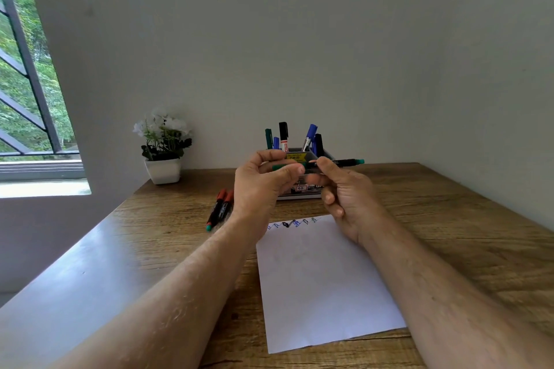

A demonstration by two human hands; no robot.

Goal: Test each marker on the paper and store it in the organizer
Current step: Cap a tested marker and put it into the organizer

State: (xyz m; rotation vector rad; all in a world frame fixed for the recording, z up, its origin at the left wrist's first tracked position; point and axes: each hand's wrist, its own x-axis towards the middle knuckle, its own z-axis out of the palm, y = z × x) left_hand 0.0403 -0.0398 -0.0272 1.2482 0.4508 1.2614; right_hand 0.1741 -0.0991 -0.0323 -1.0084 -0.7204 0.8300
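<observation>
Here a green marker (329,163) is held level just in front of the organizer (301,189), pinched at its cap by the left hand (263,183) and along its barrel by the right hand (344,192), seemingly for uncapping or recapping; the paper (320,278) lies nearer.

The paper (323,281) lies at lower centre on the table (449,219). Behind it, against the wall, stands the organizer (299,193) with markers (283,135) upright in it. Left of the paper lie loose markers (220,210); farther upper left sits a potted plant (163,147).
</observation>
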